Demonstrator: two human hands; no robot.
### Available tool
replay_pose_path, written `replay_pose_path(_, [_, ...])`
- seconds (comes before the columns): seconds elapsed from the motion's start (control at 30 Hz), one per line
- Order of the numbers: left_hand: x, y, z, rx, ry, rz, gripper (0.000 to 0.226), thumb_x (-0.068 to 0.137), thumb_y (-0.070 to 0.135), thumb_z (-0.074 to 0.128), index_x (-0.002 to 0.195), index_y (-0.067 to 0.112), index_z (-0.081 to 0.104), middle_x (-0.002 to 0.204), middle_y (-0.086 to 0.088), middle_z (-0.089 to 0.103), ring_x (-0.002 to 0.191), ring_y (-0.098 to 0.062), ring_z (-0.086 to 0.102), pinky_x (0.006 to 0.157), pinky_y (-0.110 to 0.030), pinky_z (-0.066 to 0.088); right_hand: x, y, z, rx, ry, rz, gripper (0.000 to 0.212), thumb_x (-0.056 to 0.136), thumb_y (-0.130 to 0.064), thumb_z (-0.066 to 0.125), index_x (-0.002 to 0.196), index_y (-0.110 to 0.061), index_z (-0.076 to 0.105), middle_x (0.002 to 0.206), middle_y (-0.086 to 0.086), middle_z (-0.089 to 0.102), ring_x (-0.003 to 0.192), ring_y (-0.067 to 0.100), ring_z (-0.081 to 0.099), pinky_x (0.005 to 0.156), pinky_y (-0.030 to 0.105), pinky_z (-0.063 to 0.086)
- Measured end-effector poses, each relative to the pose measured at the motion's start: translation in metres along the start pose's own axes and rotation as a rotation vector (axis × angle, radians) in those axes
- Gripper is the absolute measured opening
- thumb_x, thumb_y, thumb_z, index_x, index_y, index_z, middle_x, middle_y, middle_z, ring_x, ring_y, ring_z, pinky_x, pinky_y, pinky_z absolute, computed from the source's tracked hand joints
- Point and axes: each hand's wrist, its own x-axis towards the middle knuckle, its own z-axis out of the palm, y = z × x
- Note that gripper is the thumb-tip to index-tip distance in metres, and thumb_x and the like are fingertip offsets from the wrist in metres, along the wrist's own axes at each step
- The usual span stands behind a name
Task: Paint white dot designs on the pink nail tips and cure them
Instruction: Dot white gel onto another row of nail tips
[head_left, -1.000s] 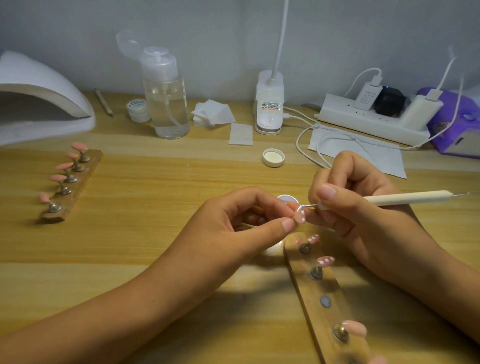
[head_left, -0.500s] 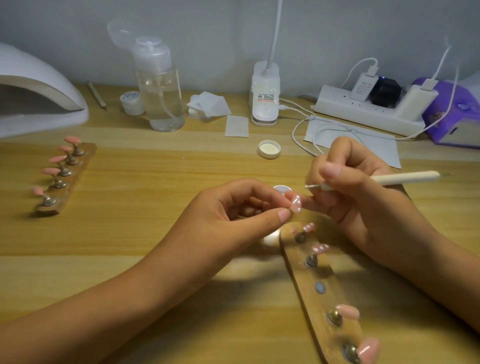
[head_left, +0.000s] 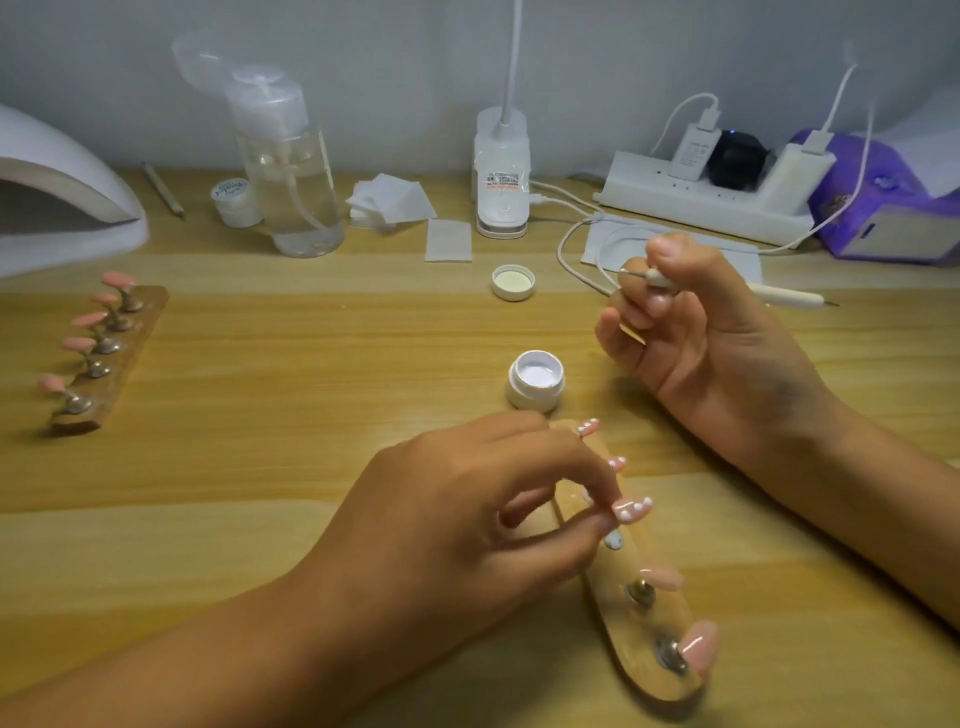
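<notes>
Surface: pale wooden table (head_left: 270, 467) set against a grey wall (head_left: 389, 62).
Holders: two wooden strips. The far holder (head_left: 132, 353) lies at the left of the frame; the near holder (head_left: 618, 623) runs from the centre to the lower right.
Nail tips: ten pink tips in all. Five plain ones stand in a row on the far holder and five belong to the near one.
Dotted tips: three. Two sit at the near holder's upper end (head_left: 588, 427) (head_left: 617, 462), and the third is the held tip (head_left: 632, 508).
Plain tips near: two, at the holder's lower end (head_left: 665, 576) (head_left: 698, 644).
Left hand (head_left: 467, 509): back up, low over the near holder. The thumb and a fingertip pinch the held tip just above a bare metal mount. Whether its stand touches that mount is hard to make out.
Right hand (head_left: 696, 332): raised at centre right with the palm turned towards the camera. Its curled fingers grip one dotting tool (head_left: 784, 297), with the metal point aimed left.
Held tip look: glossy pink, with a curved row of white dots along its edge.
Gel: one open jar of white gel (head_left: 536, 382) stands at frame centre, between the hands. Its single cap (head_left: 512, 282) lies upturned farther back.
Curing lamp (head_left: 57, 208): one white dome at the upper left.
Back row: one pump bottle (head_left: 291, 171) and one power strip (head_left: 701, 205).
</notes>
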Motion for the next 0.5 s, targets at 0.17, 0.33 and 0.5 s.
replay_pose_path(0.17, [-0.0004, 0.0000, 0.0079, 0.056, -0.029, -0.043, 0.007, 0.079, 0.041, 0.070, 0.084, 0.036, 0.071, 0.054, 0.018, 0.036, 0.050, 0.003, 0.038, 0.051, -0.017, 0.026, -0.0001, 0.0005, -0.0003, -0.059, -0.022, -0.016, 0.021, 0.092, -0.022, 0.055, 0.074, -0.020, 0.046, 0.062, -0.006, 0.044, 0.060, 0.005, 0.046, 0.069, 0.022, 0.051])
replay_pose_path(0.33, [0.0028, -0.0021, 0.0096, -0.011, -0.020, -0.105, 0.011, 0.076, 0.043, 0.070, 0.082, 0.034, 0.072, 0.052, 0.016, 0.040, 0.048, -0.001, 0.037, 0.050, -0.019, 0.026, 0.0010, 0.0008, -0.0004, -0.072, -0.014, -0.034, 0.019, 0.090, -0.024, 0.057, 0.075, -0.021, 0.048, 0.062, -0.008, 0.046, 0.060, 0.004, 0.048, 0.067, 0.021, 0.050])
replay_pose_path(0.5, [-0.0041, -0.0048, 0.0021, 0.037, -0.035, -0.091, 0.016, 0.077, 0.048, 0.065, 0.084, 0.034, 0.072, 0.053, 0.012, 0.036, 0.048, 0.000, 0.035, 0.049, -0.020, 0.028, 0.0033, 0.0034, -0.0053, -0.145, 0.041, -0.111, 0.014, 0.086, -0.030, 0.065, 0.077, -0.024, 0.057, 0.055, -0.009, 0.042, 0.053, 0.004, 0.042, 0.067, 0.021, 0.050])
